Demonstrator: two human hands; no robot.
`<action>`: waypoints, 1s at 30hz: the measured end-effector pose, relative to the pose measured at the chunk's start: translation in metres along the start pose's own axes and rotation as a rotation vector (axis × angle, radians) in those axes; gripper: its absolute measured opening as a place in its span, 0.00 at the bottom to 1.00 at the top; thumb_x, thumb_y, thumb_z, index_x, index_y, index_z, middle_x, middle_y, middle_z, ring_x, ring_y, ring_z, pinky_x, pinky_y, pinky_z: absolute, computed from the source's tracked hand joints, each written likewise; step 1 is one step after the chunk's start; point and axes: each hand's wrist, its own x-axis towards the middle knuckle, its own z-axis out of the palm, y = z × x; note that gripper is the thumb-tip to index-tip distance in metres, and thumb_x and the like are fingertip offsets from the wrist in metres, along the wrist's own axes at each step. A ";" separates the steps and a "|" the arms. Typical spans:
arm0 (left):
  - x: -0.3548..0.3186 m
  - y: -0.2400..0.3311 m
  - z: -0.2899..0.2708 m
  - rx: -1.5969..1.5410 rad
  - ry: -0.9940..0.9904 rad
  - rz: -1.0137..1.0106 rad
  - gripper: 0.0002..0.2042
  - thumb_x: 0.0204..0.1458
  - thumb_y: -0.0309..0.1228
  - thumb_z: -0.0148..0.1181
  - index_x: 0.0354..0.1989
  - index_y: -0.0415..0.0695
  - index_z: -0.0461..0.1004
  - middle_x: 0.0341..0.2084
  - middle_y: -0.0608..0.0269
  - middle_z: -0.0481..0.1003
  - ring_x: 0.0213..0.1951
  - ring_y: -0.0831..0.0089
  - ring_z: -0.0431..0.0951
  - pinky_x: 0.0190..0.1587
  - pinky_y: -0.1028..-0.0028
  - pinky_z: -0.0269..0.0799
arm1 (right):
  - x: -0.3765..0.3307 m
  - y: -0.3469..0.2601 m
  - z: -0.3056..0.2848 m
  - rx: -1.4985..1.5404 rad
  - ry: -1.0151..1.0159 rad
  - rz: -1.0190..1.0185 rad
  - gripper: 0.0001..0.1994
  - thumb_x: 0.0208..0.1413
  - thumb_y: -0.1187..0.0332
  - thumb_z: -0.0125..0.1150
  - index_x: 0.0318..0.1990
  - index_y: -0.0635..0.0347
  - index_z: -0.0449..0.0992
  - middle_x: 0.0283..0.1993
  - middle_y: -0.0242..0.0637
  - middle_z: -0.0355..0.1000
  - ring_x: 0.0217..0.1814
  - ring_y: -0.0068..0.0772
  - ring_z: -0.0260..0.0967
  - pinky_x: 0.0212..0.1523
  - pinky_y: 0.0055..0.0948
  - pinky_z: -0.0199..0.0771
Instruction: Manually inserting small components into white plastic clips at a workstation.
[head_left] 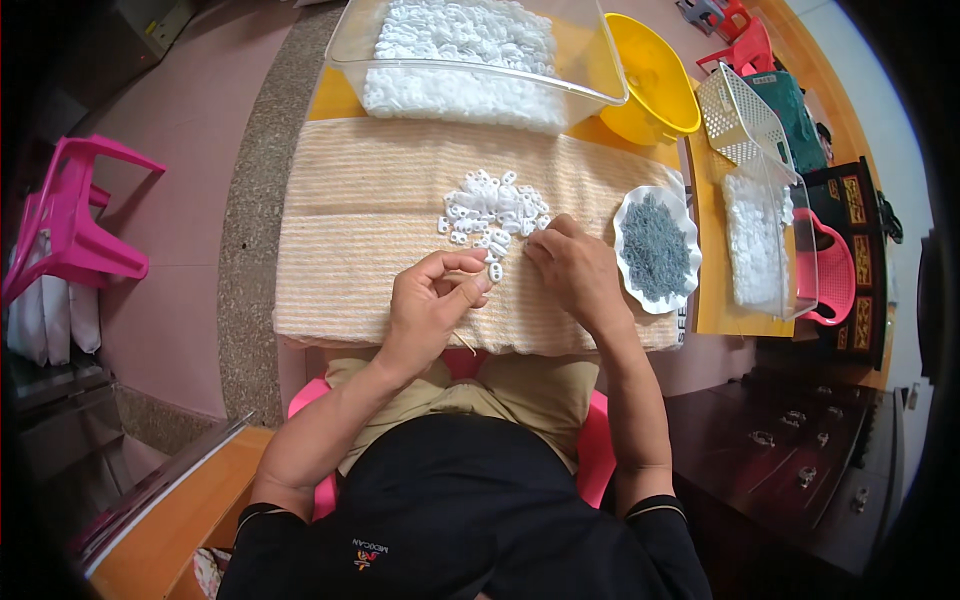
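Observation:
A loose heap of small white two-holed plastic pieces [487,200] lies on the striped cloth, and a short line of them trails toward me. At the near end of that line, one oval white piece [496,271] sits beside the fingertips of my left hand [425,300]. The thumb and forefinger of that hand are bent together; what lies between them is too small to make out. Just right of the heap, my right hand [575,265] has its fingers drawn together, tips down near the cloth. Their undersides are hidden, so anything pinched there cannot be seen.
A white scalloped dish [625,272] of fine grey pieces stands to the right on the cloth [345,240]. Beyond are a clear bin [345,50] of white pieces and a yellow basin [650,75]. Another clear bin [805,255] and a white basket [735,115] stand further right.

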 end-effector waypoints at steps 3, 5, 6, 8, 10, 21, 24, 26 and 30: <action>0.001 -0.001 0.000 0.002 -0.007 -0.009 0.06 0.53 0.22 0.60 0.38 0.34 0.74 0.47 0.53 0.74 0.34 0.81 0.76 0.38 0.79 0.76 | -0.002 0.002 0.005 -0.012 0.000 -0.034 0.07 0.55 0.66 0.58 0.35 0.60 0.77 0.37 0.38 0.72 0.34 0.45 0.73 0.36 0.39 0.72; 0.000 -0.002 0.002 0.003 -0.012 -0.017 0.07 0.54 0.23 0.60 0.39 0.34 0.74 0.46 0.54 0.74 0.34 0.81 0.76 0.38 0.79 0.76 | -0.002 0.004 0.011 -0.067 0.052 -0.047 0.06 0.57 0.68 0.55 0.36 0.60 0.74 0.37 0.39 0.71 0.33 0.47 0.72 0.34 0.40 0.71; 0.000 -0.002 0.002 0.000 -0.009 -0.011 0.07 0.54 0.23 0.59 0.39 0.35 0.74 0.43 0.55 0.75 0.34 0.80 0.76 0.37 0.79 0.76 | -0.004 0.005 0.012 -0.067 0.052 -0.047 0.06 0.57 0.68 0.55 0.36 0.60 0.74 0.37 0.39 0.71 0.33 0.47 0.72 0.34 0.40 0.71; -0.001 -0.002 0.003 -0.003 -0.008 -0.005 0.07 0.55 0.24 0.59 0.40 0.35 0.74 0.40 0.57 0.76 0.33 0.80 0.76 0.37 0.80 0.76 | -0.010 0.004 0.014 0.093 0.172 -0.116 0.04 0.57 0.71 0.54 0.37 0.60 0.73 0.36 0.42 0.72 0.32 0.48 0.72 0.32 0.38 0.71; -0.001 -0.001 0.002 -0.021 -0.035 -0.100 0.09 0.57 0.27 0.58 0.43 0.36 0.73 0.34 0.61 0.77 0.30 0.80 0.77 0.35 0.79 0.77 | -0.017 -0.006 0.015 0.221 0.167 -0.144 0.03 0.57 0.73 0.55 0.36 0.60 0.73 0.35 0.43 0.72 0.32 0.48 0.72 0.31 0.37 0.70; -0.006 0.004 0.005 -0.075 -0.154 -0.168 0.09 0.59 0.29 0.56 0.45 0.38 0.72 0.31 0.64 0.76 0.30 0.81 0.76 0.34 0.80 0.77 | -0.036 -0.036 0.005 0.824 0.021 -0.074 0.03 0.58 0.75 0.56 0.37 0.65 0.74 0.28 0.36 0.72 0.30 0.25 0.71 0.30 0.25 0.69; -0.006 0.002 0.006 -0.064 -0.162 -0.149 0.10 0.58 0.28 0.58 0.44 0.37 0.72 0.32 0.63 0.76 0.30 0.81 0.76 0.34 0.80 0.76 | -0.040 -0.036 0.007 0.911 -0.022 0.004 0.05 0.60 0.75 0.56 0.38 0.67 0.75 0.29 0.35 0.74 0.31 0.21 0.71 0.32 0.20 0.70; -0.007 0.000 0.007 -0.062 -0.157 -0.143 0.10 0.58 0.28 0.58 0.45 0.37 0.72 0.32 0.63 0.76 0.30 0.81 0.76 0.35 0.80 0.76 | -0.043 -0.041 0.007 1.091 -0.023 0.096 0.06 0.60 0.74 0.56 0.41 0.68 0.76 0.30 0.34 0.75 0.32 0.19 0.71 0.35 0.18 0.71; -0.008 -0.007 0.008 -0.047 -0.083 -0.144 0.09 0.57 0.28 0.59 0.42 0.37 0.74 0.30 0.64 0.77 0.30 0.81 0.76 0.35 0.81 0.76 | -0.049 -0.039 0.020 1.155 0.027 0.168 0.07 0.59 0.74 0.57 0.42 0.70 0.76 0.31 0.34 0.75 0.33 0.19 0.71 0.35 0.18 0.71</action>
